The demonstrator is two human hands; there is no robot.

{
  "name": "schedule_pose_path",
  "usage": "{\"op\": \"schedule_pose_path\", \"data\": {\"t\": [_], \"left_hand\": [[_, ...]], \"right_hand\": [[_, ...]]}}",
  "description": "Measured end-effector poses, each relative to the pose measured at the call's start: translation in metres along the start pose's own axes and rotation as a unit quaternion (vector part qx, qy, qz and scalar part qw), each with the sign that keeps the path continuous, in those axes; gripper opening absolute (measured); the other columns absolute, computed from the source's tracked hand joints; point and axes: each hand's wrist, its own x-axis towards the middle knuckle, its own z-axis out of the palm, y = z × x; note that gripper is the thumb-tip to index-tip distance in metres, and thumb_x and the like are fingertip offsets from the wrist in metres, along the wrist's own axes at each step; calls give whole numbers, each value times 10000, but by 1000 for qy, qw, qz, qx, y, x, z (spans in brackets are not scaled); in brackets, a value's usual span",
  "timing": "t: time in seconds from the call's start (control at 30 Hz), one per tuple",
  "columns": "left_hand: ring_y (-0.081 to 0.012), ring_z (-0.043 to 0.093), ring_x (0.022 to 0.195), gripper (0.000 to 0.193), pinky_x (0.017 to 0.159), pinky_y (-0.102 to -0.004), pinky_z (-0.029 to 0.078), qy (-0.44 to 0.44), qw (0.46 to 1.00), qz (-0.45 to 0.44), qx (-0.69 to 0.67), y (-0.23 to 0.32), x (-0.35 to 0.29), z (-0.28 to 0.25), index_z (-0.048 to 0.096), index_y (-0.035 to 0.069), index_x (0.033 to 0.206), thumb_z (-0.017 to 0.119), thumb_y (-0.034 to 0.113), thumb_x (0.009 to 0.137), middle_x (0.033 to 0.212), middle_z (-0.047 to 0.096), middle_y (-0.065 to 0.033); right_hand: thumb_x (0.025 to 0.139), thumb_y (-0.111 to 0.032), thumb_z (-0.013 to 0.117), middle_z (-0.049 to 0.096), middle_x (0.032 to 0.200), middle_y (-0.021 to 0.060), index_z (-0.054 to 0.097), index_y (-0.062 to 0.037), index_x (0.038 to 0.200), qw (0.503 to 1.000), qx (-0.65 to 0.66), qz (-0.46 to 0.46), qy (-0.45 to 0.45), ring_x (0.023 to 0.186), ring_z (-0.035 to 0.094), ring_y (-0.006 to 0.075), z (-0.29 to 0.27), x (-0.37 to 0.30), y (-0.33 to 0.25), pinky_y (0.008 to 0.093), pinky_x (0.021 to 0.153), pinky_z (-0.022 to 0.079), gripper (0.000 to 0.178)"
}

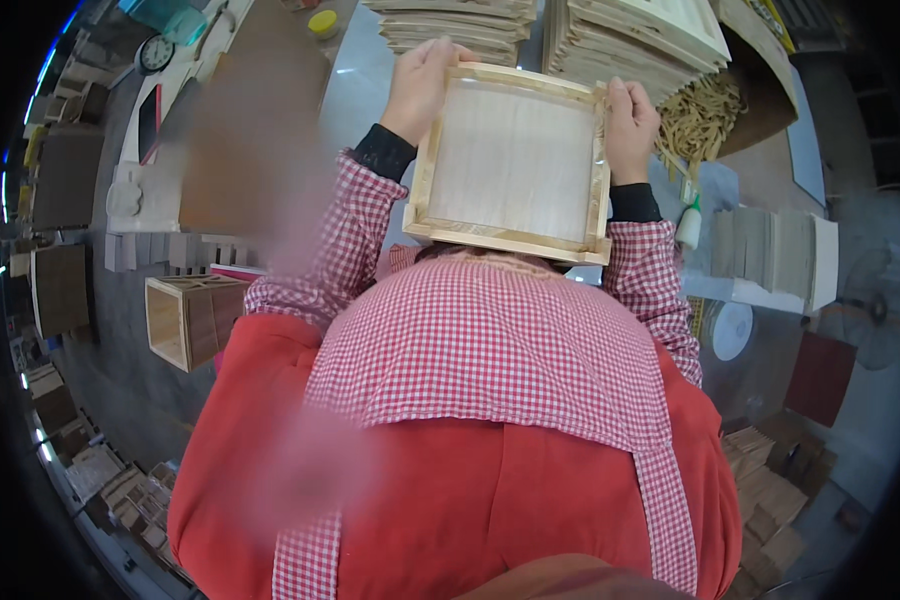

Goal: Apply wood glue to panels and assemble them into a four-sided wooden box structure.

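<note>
Left hand (425,88) and right hand (630,128) grip a wooden frame (510,241) (sides seemingly joined around its panel (517,160)), any remaining work unclear

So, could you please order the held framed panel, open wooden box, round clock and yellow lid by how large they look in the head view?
Largest: framed panel
Open wooden box
Round clock
Smallest: yellow lid
</note>
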Motion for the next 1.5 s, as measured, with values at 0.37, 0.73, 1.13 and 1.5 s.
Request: {"op": "schedule_pose_path", "data": {"t": [0.37, 0.73, 1.13, 1.5], "left_hand": [[-201, 608, 907, 394, 846, -296, 443, -1, 964, 138, 225, 13, -9, -1, 658, -21, 971, 355, 228, 1008, 974, 671, -103], [-166, 592, 944, 405, 879, -296, 438, 103, 992, 12, 75, -26, -2, -65, 630, -35, 1031, 367, 272, 1015, 1033, 654, -103], [-218, 576, 1098, 310, 919, -308, 445, 119, 986, -65, 93, 19, -33, -39, 565, -57, 1203, 418, 97, 978, 1185, 619, -141], [-222, 579, 1070, 477, 983, -329, 413, 144, 970, -41, 194, 13, -35, -34, 583, -81, 1106, 318, 307, 1023, 1150, 622, -180]], "right_hand": [[892, -200, 589, 495, 587, 45, 567, 23, 742, 996, -59, -24, 68, 571, 444, 102, 4, -4, -13, 284, 536, 396, 270], [829, -162, 623, 606, 678, 128, 628, 7, 736, 996, 29, -8, 82, 594, 584, 235, 32, 10, -9, 339, 561, 450, 193], [756, -156, 602, 641, 966, 151, 673, -51, 897, 850, -524, 25, 50, 870, 590, 352, -219, 17, 247, 455, 822, 455, 190], [798, -282, 609, 661, 1026, 143, 637, -74, 1024, 720, -650, 213, -120, 949, 613, 322, -261, 42, 296, 436, 831, 480, 309]]}}
